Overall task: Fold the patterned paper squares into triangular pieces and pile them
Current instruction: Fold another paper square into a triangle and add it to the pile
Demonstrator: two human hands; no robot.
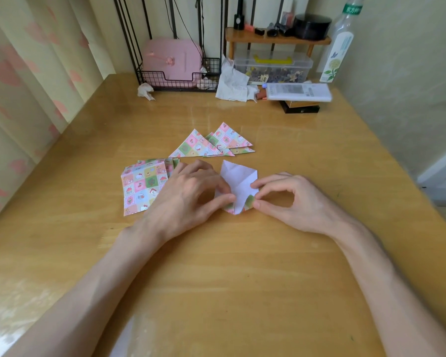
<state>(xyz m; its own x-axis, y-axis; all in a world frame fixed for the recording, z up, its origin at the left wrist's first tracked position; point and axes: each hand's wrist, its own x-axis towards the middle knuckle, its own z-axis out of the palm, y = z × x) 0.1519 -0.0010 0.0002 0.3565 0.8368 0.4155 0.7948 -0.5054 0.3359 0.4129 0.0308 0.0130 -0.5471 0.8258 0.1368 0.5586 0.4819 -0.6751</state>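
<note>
Your left hand (191,194) and right hand (291,202) each pinch a near corner of the white-side-up paper square (238,185) between them. Line those corners up exactly before you press the crease, or the triangle will likely come out skewed. The unfolded stack (142,188) lies at its 9 o'clock, and the pile of folded triangles (211,144) at 12 o'clock.

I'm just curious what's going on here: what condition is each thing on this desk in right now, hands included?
Paper being folded: white side up, partly folded, near corners turned up.
Left hand: pinches its left corner.
Right hand: pinches its right corner.
Square stack: unfolded, flat, pattern up.
Triangle pile: folded, loosely overlapping.
Clear box: lid on.
Bottle: upright.
</note>
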